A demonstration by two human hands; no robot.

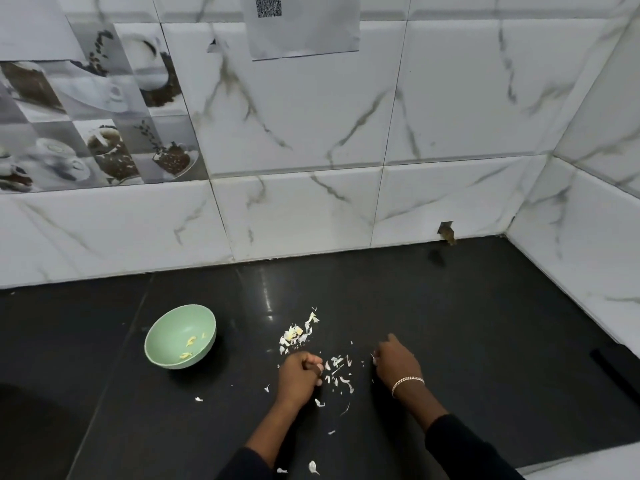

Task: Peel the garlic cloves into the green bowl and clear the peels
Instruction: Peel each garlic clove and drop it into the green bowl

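Right of green bowl (173, 325): my left hand (299, 374) pinches peels (319, 367) | right hand (398, 363) curled, hold unclear | risk: hasty sweeping flicks light flakes among the bowl's cloves (191, 340).

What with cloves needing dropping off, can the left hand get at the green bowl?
Probably yes: the bowl sits open just left of the left hand, with bare counter between them.

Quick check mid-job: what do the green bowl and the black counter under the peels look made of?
The pale green round bowl looks like matte plastic or melamine: even colour, dull sheen, thin rim. The black flat counter looks like polished stone or tile: it mirrors a light streak and shows a straight seam.
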